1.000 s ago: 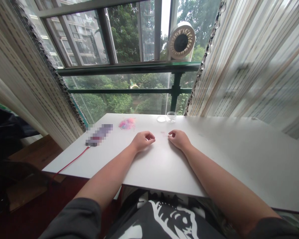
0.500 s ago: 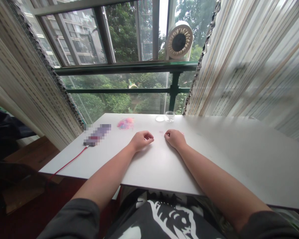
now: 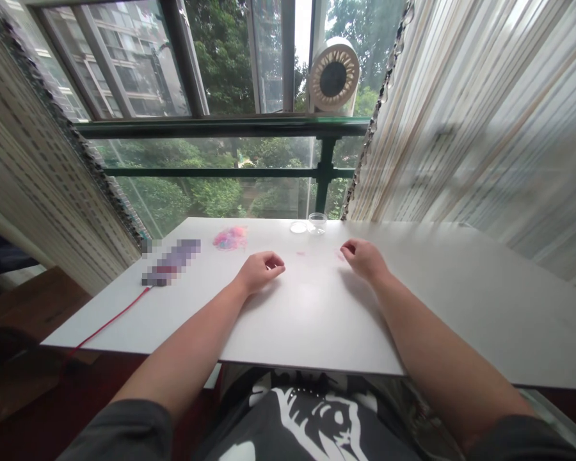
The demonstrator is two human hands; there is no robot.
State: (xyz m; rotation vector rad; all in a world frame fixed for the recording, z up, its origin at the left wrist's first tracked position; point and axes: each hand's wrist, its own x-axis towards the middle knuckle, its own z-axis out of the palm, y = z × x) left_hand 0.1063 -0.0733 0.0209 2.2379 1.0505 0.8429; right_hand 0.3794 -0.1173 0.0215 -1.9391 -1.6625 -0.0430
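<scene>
My left hand [image 3: 260, 271] rests on the white table [image 3: 297, 320], its fingers curled toward the thumb; whatever they pinch, if anything, is too small to see. To its right lies a faint pink bit [image 3: 301, 253]. My right hand [image 3: 366, 258] is held over the table with thumb and forefinger pinched together. Close by its fingertips another small pink patch [image 3: 340, 256] shows, and I cannot tell whether the fingers touch it. A loose pile of tiny pink, orange and blue pieces [image 3: 230, 238] lies beyond my left hand, too fine to name.
A clear round tub [image 3: 317, 224] stands at the table's far edge, with a clear lid [image 3: 298, 227] beside it. At the left lies a blurred-out device [image 3: 173, 261] on a red cable [image 3: 112, 322]. A white fan [image 3: 335, 77] sits by the window, and curtains [image 3: 441, 121] hang on both sides.
My right hand has moved right, away from my left hand, and lifted slightly, uncovering the table between them. The left hand keeps its curled pose. The whole view has shifted a little.
</scene>
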